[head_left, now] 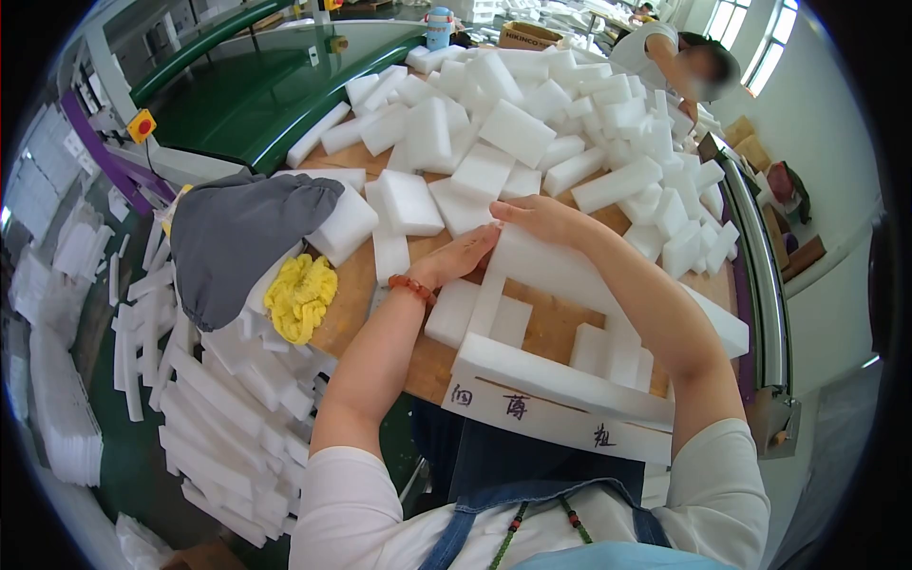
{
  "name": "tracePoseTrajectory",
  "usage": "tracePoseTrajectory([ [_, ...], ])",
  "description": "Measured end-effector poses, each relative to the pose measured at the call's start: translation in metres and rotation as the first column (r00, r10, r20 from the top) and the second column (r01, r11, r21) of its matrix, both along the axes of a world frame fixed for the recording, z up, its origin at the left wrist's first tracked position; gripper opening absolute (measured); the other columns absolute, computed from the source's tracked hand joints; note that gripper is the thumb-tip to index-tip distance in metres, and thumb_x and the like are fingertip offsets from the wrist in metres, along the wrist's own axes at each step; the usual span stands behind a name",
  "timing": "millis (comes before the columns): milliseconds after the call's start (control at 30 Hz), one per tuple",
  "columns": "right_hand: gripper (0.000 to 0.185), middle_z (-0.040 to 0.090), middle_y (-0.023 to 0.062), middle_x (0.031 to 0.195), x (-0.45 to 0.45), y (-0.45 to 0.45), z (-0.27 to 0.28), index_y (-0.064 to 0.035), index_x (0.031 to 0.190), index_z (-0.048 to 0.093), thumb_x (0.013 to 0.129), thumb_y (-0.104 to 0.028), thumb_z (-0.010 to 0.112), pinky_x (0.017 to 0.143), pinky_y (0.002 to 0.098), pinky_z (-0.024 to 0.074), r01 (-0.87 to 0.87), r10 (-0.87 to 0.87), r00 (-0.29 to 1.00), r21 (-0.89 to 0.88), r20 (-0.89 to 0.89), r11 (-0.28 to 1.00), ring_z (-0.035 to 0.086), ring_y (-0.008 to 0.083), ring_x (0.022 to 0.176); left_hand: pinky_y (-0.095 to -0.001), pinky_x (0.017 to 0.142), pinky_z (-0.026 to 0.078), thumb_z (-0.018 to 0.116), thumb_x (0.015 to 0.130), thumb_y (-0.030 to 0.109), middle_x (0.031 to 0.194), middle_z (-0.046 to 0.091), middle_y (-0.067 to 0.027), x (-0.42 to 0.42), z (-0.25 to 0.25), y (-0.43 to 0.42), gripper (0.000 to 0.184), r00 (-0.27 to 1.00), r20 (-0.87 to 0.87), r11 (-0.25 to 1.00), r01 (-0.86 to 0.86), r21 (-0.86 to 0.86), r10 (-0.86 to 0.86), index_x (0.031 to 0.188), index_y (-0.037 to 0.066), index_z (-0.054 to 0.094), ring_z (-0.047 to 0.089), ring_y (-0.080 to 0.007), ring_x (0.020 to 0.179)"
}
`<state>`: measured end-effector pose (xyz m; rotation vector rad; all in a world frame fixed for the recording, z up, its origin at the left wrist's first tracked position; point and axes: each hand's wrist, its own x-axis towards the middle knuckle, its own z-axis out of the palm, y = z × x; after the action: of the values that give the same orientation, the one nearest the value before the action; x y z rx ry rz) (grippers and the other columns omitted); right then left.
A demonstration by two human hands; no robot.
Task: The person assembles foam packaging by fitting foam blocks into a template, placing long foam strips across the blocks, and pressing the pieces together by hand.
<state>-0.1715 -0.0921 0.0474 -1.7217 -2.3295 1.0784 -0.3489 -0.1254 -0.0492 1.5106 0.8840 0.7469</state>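
In front of me on the wooden table is an open rectangular frame of white foam bars [560, 375]. Its near side carries a foam strip [560, 414] with dark handwritten characters. My left hand [464, 255], with a reddish bead bracelet at the wrist, closes on the frame's far left corner from the left side. Over the top of the same corner, my right hand [543, 218] grips the far foam bar [551, 266]. The two hands nearly meet, and some fingertips are hidden. Small foam blocks [589, 347] stand inside the frame.
A heap of loose foam blocks [513, 133] covers the far table. At the left lie a grey cloth [247, 233] and a yellow cloth [301, 296]. Long foam strips [214, 427] pile up below. A metal roller [755, 275] edges the right side. Another person [660, 57] leans in beyond.
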Motion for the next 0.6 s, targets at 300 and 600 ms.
tracePoseTrajectory([
  [300,0.068,0.060,0.0095,0.124,-0.0008,-0.0028,0.0024,-0.0082,0.125,0.060,0.091,-0.064,0.040,0.098,0.0378,0.0421,-0.014,0.014,1.000,0.005,0.009,1.000,0.056,0.0263,0.114,-0.0255,0.079,0.042,0.031,0.098,0.057,0.102,0.057,-0.0035,-0.0011,-0.0070,0.0065,0.063,1.000,-0.010,0.998,-0.001,-0.059,0.000,0.123,0.003,0.051,0.048,-0.0129,0.084],
  [600,0.064,0.061,0.0090,0.122,-0.0003,-0.0019,0.0006,-0.0085,0.122,0.062,0.092,-0.061,0.040,0.097,0.0369,0.0419,-0.011,0.011,1.000,0.008,-0.007,1.000,0.056,0.0251,0.112,-0.0260,0.078,0.043,0.030,0.098,0.058,0.105,0.058,-0.0048,0.0004,-0.0015,0.0034,0.064,1.000,-0.003,0.998,-0.010,-0.065,0.009,0.125,0.003,0.051,0.050,-0.0139,0.084],
])
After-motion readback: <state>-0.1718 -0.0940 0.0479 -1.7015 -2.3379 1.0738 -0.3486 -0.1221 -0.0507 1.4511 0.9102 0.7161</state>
